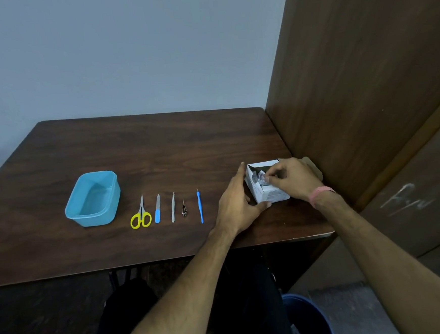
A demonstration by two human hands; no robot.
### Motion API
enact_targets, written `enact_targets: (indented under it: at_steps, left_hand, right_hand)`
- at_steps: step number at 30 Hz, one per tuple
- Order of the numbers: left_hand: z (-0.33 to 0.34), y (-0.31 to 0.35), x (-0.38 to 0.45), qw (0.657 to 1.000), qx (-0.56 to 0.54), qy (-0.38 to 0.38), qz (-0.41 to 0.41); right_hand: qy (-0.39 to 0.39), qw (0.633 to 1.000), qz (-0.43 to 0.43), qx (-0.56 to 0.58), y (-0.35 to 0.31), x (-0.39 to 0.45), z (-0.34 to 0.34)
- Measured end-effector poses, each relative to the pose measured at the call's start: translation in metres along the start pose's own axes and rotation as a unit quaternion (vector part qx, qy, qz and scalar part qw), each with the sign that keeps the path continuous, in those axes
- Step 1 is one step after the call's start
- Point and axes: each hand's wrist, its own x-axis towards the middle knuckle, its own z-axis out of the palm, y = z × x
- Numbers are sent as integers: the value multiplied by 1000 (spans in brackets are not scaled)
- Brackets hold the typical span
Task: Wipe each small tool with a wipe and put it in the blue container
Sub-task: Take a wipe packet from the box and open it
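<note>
Dark wood-grain laminate covers the table (159, 150), smooth and faintly glossy, with rounded far corners. Near its left side sits the blue container (92, 199), a translucent plastic tub with rounded corners and nothing visible inside. To its right five small tools lie in a row, apart from each other: scissors (140, 214) with yellow loop handles, a metal nail file (157, 209) with a blue grip, slim steel tweezers (173, 207), a tiny metal clipper (183, 209), and a thin blue-handled pusher (200, 207).

At the right edge stands a small white cardboard box (266, 187), its top flaps open; the print on its side is too fine to read. The left hand (238, 202) grips the box's near corner, fingers and thumb curled round it. The right hand (292, 178), a pink band (321, 194) at the wrist, pinches a crinkled white wipe (260, 176) in the box's opening.
</note>
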Motion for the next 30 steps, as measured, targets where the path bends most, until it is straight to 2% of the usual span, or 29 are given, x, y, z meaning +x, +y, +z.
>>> enact_targets:
  at_steps: [5,8,10,18,24,30]
  left_hand:
    - [0,-2,0,1000,-10,-5,1]
    - [1,-4,1,1000,-14,-3,1]
    - [1,-5,2,1000,-13,-4,4]
    - [0,-3,3,1000,-18,-5,3]
    - [-1,-2,0,1000,-12,-4,1]
    - [1,-3,2,1000,-17,-5,-8]
  right_hand:
    - [-86,992,51,-72,-17,13,-6]
    - [-113,981,55,-150,-28,17,-2]
    - [-124,979,64,-150,-29,20,2]
    - [-57,993,81,-70,-24,9,0]
    - [-55,996,54,-38,-17,1,-15]
    - [-45,996,73,-11,-12,3,-14]
